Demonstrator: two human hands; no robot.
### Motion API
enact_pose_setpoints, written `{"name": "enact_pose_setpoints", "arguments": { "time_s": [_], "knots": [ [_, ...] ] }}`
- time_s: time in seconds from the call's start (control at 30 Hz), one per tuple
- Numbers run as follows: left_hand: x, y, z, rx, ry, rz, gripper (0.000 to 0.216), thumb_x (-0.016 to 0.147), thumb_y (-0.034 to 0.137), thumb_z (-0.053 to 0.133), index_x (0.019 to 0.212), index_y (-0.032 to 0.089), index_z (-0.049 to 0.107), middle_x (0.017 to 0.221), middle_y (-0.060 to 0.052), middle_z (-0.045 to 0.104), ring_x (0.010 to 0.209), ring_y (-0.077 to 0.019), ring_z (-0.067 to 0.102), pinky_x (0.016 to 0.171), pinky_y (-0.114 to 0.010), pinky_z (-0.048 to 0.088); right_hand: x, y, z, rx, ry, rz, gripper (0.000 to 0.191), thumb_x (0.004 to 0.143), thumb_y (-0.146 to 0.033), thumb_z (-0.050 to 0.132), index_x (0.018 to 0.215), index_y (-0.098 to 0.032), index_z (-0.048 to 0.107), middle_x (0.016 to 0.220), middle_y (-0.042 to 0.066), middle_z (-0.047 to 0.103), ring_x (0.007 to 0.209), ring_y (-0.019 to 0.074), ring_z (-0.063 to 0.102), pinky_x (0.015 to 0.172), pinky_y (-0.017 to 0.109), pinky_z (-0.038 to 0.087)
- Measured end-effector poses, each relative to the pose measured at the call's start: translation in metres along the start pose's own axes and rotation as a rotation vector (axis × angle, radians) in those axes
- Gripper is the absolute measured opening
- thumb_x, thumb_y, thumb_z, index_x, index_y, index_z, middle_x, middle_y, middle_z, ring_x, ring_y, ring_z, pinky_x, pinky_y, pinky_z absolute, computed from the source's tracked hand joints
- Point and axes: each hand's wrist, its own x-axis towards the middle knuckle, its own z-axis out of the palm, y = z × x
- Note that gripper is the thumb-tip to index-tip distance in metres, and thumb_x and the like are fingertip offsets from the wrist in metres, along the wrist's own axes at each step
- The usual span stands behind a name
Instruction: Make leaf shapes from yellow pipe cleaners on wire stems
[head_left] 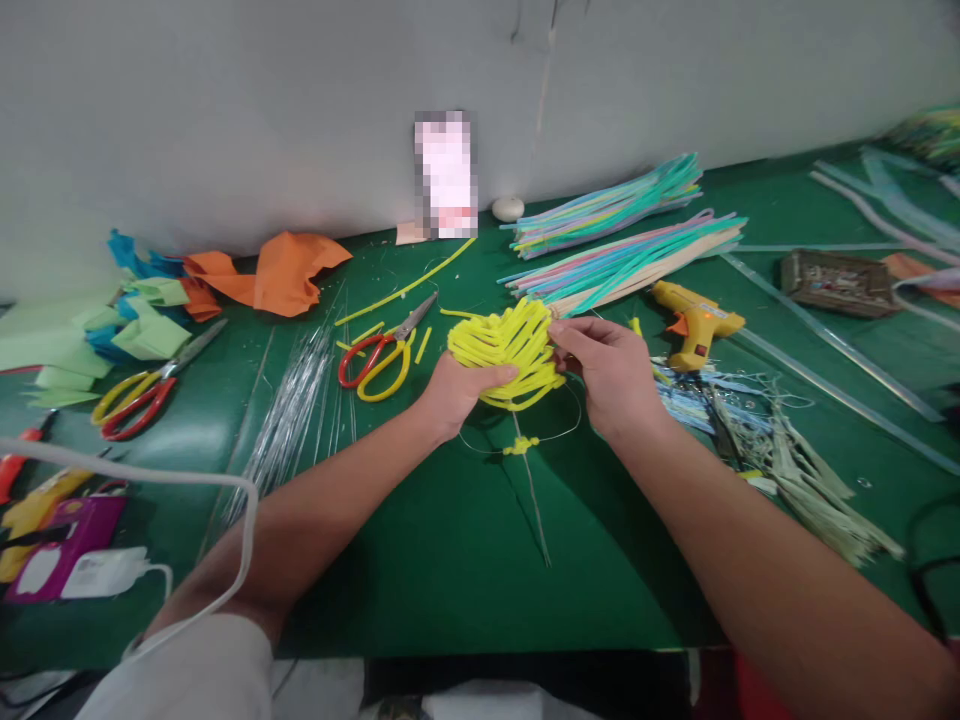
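A leaf shape of yellow pipe cleaners (pixel 506 350) is held up over the green table, its bent strips lying side by side in a V pattern. My left hand (pixel 465 390) is closed on its left side, thumb across the front. At the right edge, my right hand (pixel 600 365) pinches the leaf shape with thumb and forefinger. A thin wire stem (pixel 536 510) hangs below it, with a small yellow twisted piece (pixel 520 446) and a loop of fine wire. Scissors with red and yellow handles (pixel 386 360) lie behind my left hand, among short yellow offcuts (pixel 424 346).
Bundles of coloured pipe cleaners (pixel 607 215) lie at the back, near a propped phone (pixel 445 175). A yellow glue gun (pixel 696 325) sits at right beside frayed strands (pixel 810 480). Loose wires (pixel 289 400), second scissors (pixel 150 395) and a power strip (pixel 75 540) are at left.
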Motion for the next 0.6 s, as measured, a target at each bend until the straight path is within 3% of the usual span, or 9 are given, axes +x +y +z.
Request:
{"name": "enact_pose_setpoints", "arguments": {
  "time_s": [0.17, 0.43, 0.6],
  "knots": [
    [0.0006, -0.0047, -0.0011, -0.023, 0.046, -0.004, 0.062, 0.052, 0.023, 0.089, 0.112, 0.016, 0.071, 0.110, -0.011, 0.074, 0.103, -0.0322, 0.069, 0.097, -0.051, 0.053, -0.0002, -0.0061, 0.0006, 0.052, -0.066, 0.043, 0.016, 0.061, -0.027, 0.078, 0.061, -0.019, 0.065, 0.053, -0.003, 0.056, 0.048, 0.0076, 0.050, 0.048, 0.022, 0.042],
    [0.0017, -0.0032, -0.0019, 0.002, 0.009, 0.009, 0.062, 0.055, 0.027, 0.088, 0.114, 0.018, 0.070, 0.116, -0.011, 0.072, 0.107, -0.0321, 0.068, 0.098, -0.050, 0.052, -0.0051, -0.0043, 0.0021, -0.029, -0.094, -0.109, 0.020, 0.060, -0.024, 0.080, 0.075, -0.018, 0.068, 0.065, -0.002, 0.064, 0.054, 0.0082, 0.054, 0.051, 0.023, 0.045],
    [0.0022, -0.0019, -0.0019, -0.013, -0.027, 0.037, 0.064, 0.056, 0.026, 0.088, 0.116, 0.019, 0.069, 0.117, -0.011, 0.071, 0.109, -0.0322, 0.067, 0.100, -0.050, 0.051, -0.0029, -0.0013, 0.0002, -0.054, -0.087, -0.110, 0.019, 0.062, -0.027, 0.081, 0.075, -0.018, 0.071, 0.065, -0.002, 0.064, 0.054, 0.0081, 0.053, 0.052, 0.023, 0.045]
  ]
}}
